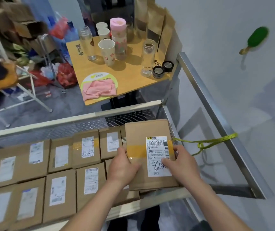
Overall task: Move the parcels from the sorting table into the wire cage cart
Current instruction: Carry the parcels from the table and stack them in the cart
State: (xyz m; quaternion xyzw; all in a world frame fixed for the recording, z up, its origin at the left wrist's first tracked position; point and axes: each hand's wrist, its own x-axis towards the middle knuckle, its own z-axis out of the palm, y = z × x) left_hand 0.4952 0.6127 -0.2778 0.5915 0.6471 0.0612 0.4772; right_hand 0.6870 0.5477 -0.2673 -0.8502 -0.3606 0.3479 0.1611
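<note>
I hold a brown cardboard parcel (pixel 140 134) with a white shipping label and a yellow tape band, over the right end of the wire cage cart (pixel 70 121). My left hand (pixel 122 165) grips its left edge, thumb on top. My right hand (pixel 180 165) grips the right edge, fingers across the label. Several similar labelled parcels (pixel 58 190) lie flat in rows inside the cart, filling its left and middle. The sorting table is out of view.
A small wooden table (pixel 131 75) beyond the cart carries glass jars, paper cups, a pink flask and a pink cloth. A yellow-green strap (pixel 206 142) is tied to the metal frame (pixel 205 100) at right. A white chair and bags stand at left.
</note>
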